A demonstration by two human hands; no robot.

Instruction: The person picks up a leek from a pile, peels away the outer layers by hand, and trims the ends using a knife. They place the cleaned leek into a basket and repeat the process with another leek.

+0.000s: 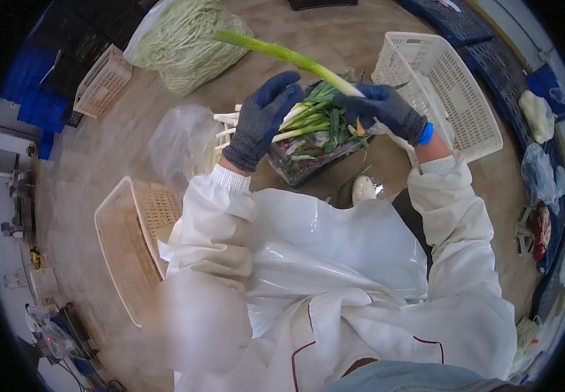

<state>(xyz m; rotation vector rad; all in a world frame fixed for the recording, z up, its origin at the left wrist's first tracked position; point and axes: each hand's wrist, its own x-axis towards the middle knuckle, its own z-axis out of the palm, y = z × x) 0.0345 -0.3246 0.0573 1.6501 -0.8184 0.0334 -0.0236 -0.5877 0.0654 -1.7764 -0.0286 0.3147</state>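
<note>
My left hand, in a dark glove, is closed around a bunch of green onions, whose white ends stick out to the left. My right hand, also gloved, grips one long green onion by its lower end. That stalk slants up and to the left above the bunch. Under both hands sits a dark tray holding green trimmings. White sleeves and a glossy white apron fill the lower part of the view.
A white plastic basket stands at the right and a cream one at the lower left. A big bag of greens lies at the top, with a clear plastic bag left of the tray. Blue crates line the right edge.
</note>
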